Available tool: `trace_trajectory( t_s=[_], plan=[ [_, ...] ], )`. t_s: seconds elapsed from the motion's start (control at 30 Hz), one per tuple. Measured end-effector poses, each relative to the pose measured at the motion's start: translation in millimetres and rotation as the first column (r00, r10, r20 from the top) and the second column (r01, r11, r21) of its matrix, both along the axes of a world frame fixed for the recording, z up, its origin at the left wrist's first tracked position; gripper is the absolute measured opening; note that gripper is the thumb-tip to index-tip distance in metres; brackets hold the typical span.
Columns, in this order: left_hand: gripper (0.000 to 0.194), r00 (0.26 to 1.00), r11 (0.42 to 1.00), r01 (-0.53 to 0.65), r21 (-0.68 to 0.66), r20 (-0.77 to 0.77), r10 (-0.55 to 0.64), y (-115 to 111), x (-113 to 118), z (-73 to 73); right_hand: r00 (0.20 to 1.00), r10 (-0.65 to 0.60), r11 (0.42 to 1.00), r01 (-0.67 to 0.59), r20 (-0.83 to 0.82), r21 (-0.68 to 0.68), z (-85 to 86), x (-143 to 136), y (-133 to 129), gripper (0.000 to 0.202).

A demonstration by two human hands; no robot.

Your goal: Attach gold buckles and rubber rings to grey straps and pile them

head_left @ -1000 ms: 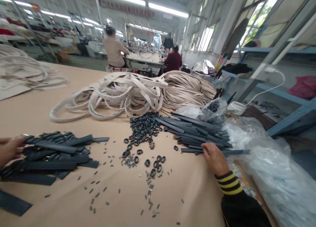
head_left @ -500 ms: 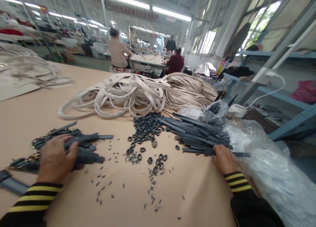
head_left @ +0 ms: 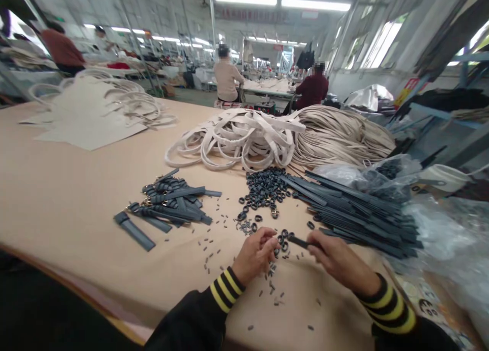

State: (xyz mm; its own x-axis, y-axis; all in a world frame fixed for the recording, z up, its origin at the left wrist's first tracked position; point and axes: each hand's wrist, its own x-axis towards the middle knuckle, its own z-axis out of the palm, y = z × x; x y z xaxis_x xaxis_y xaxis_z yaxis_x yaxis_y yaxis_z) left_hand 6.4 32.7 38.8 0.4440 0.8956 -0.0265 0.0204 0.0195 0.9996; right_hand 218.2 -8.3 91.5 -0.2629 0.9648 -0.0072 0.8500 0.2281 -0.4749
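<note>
My right hand [head_left: 336,257] pinches one end of a dark strip [head_left: 298,241], whose other end points left over a few dark loops [head_left: 283,246]. Just left of those loops is my left hand [head_left: 259,254], fingers curled together; what they hold, if anything, is too small to tell. Behind the hands lies a heap of small dark loops [head_left: 267,185], with a brass-coloured buckle [head_left: 274,213] at its front edge. A pile of dark strips [head_left: 362,213] spreads to the right. Assembled dark straps with metal parts [head_left: 175,200] lie to the left.
Pale looped straps [head_left: 244,137] and a bundle of beige cords [head_left: 340,134] lie at the back. Pale sheets [head_left: 91,111] rest at the back left. Clear plastic bags [head_left: 439,234] are on the right. Small dark bits dot the table [head_left: 183,279]. Several people work beyond.
My left hand has left the assembled straps and come to the middle. My right hand has moved off the strip pile with one strip. The view has turned left.
</note>
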Motion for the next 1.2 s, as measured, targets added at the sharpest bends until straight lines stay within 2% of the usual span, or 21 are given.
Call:
trace_trajectory(
  t_s=[0.03,0.1,0.17,0.23,0.33,0.47,0.6,0.77,0.87,1.2],
  plan=[
    [0.025,1.000,0.998,0.019,-0.066,0.018,-0.018,0.3,0.7,-2.8,0.994,0.042,0.998,-0.047,-0.103,-0.046,-3.1,-19.5,5.1,0.008],
    [0.026,1.000,0.989,0.007,-0.145,0.019,-0.005,2.4,-1.4,-7.9,0.953,0.016,0.988,-0.062,-0.302,-0.144,-14.2,-46.1,13.8,0.009],
    [0.028,0.999,0.985,-0.033,-0.169,0.004,0.034,5.6,-5.9,-11.7,0.868,-0.055,0.955,-0.099,-0.493,-0.280,-26.8,-55.9,19.5,0.011],
    [0.029,0.998,0.981,-0.060,-0.184,0.000,0.061,8.6,-9.7,-13.9,0.770,-0.120,0.911,-0.166,-0.627,-0.378,-36.4,-53.7,22.3,0.014],
    [0.032,0.994,0.974,-0.105,-0.202,-0.019,0.103,11.2,-11.0,-15.0,0.687,-0.178,0.875,-0.218,-0.705,-0.433,-42.7,-43.1,23.0,0.019],
    [0.033,0.986,0.963,-0.165,-0.213,-0.050,0.158,11.6,-8.6,-12.5,0.658,-0.210,0.871,-0.209,-0.723,-0.444,-46.0,-36.7,22.3,0.022],
    [0.031,0.975,0.948,-0.222,-0.229,-0.055,0.215,11.4,-8.0,-8.2,0.678,-0.176,0.899,-0.184,-0.714,-0.396,-46.9,-38.4,22.1,0.021],
    [0.028,0.974,0.948,-0.226,-0.223,-0.023,0.227,11.7,-9.0,-8.9,0.810,-0.002,0.984,-0.104,-0.586,-0.148,-40.5,-42.1,20.7,0.021],
    [0.026,0.976,0.953,-0.209,-0.220,0.006,0.216,12.0,-9.3,-11.4,0.861,0.013,0.994,-0.069,-0.509,-0.090,-38.6,-44.6,19.7,0.018],
    [0.026,0.976,0.960,-0.196,-0.199,0.059,0.212,12.8,-9.6,-11.7,0.917,0.035,0.999,-0.030,-0.398,0.019,-40.0,-47.7,17.1,0.016]
  ],
)
